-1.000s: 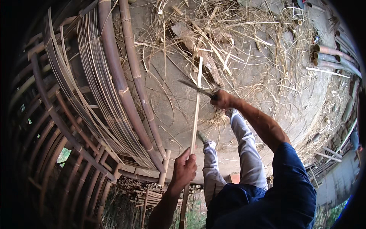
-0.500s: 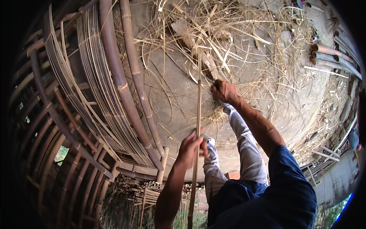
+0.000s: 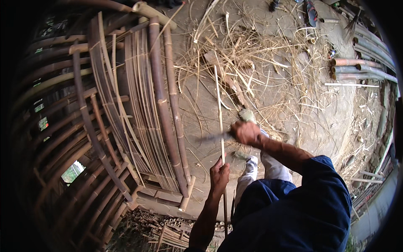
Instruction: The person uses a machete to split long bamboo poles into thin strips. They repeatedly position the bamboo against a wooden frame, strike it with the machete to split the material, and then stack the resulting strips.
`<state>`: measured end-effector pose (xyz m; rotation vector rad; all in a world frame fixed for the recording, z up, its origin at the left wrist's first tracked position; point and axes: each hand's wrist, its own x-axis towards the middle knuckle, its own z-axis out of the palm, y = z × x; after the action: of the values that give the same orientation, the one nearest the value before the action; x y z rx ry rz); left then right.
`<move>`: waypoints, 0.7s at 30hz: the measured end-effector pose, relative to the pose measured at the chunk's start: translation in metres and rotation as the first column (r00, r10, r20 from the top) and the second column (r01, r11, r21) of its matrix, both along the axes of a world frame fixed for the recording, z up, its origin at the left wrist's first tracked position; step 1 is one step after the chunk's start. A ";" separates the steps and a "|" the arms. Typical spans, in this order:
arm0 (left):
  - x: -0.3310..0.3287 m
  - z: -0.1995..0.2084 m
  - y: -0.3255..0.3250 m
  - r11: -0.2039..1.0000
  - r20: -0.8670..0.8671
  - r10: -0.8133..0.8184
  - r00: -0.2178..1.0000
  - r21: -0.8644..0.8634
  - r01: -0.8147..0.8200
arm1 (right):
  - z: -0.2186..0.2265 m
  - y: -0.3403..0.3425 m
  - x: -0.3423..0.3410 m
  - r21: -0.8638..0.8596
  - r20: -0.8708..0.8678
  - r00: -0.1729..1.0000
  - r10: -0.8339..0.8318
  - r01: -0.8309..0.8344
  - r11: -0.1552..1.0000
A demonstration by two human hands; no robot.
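Observation:
A long, pale bamboo strip (image 3: pixel 219 105) runs nearly upright through the middle of the head view, its lower part passing down beside my body. My left hand (image 3: pixel 219 175) is closed around it below its middle. My right hand (image 3: pixel 245 132) is a fist around the handle of a knife, with the blade (image 3: pixel 213 137) pointing left across the strip. Motion blurs that blade, so I cannot tell whether it touches the strip. Just beyond my right hand a rough piece of wood (image 3: pixel 234 89) lies on the ground among the shavings.
Curly bamboo shavings (image 3: pixel 268 63) litter the ground ahead. At left stands a bamboo frame (image 3: pixel 161 105) holding many thin slats (image 3: pixel 140 105). Cut bamboo poles (image 3: pixel 357 69) lie at the far right. More bamboo (image 3: pixel 172 229) is piled beyond the frame's near end.
My right hand has drawn back from beside the wood piece, and the knife blade now shows across the strip. My left hand has closed more firmly on the strip. The whole view has shifted.

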<state>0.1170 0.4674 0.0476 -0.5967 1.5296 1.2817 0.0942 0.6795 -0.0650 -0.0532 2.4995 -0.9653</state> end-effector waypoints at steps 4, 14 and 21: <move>0.020 0.068 -0.021 0.996 -0.151 -0.088 0.985 -0.001 0.089 | 0.003 0.001 -0.015 0.160 -0.110 0.987 -0.117 0.134 0.978; 0.175 0.208 -0.148 0.965 -0.409 -0.261 0.874 -0.124 0.230 | 0.070 0.043 -0.058 0.401 -0.339 0.880 -0.333 0.455 0.795; 0.238 0.226 -0.258 0.983 -0.402 -0.175 0.899 -0.127 0.134 | 0.122 0.037 -0.019 0.339 -0.559 0.807 -0.191 0.433 0.835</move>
<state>0.3546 0.2098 0.2732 -0.2617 1.9547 1.2679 0.0753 0.7162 0.0569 0.3238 3.2509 -0.4848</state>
